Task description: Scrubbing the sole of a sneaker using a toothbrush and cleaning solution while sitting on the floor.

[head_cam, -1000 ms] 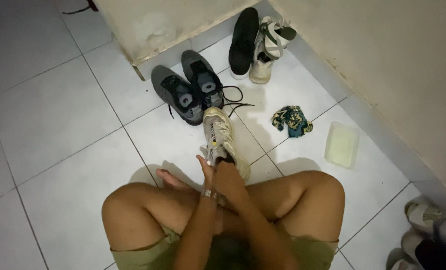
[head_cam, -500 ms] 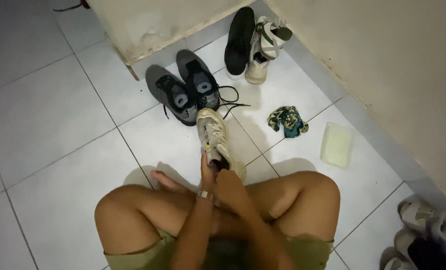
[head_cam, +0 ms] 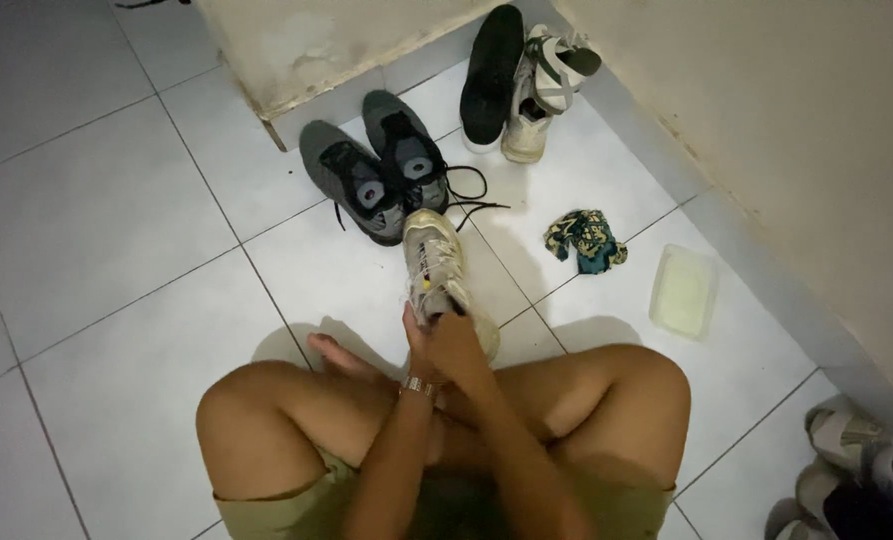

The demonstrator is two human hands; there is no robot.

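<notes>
Gripping a pale sneaker [head_cam: 437,262], both hands [head_cam: 445,345] closed

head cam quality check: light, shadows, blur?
Head view: dim, cool, even light with no glare; a soft shadow falls on the white tile floor ahead of the knees. Both hands, left hand and right hand, on the beige sneaker look slightly soft; the grey sneakers and plastic tub read clearly.
</notes>
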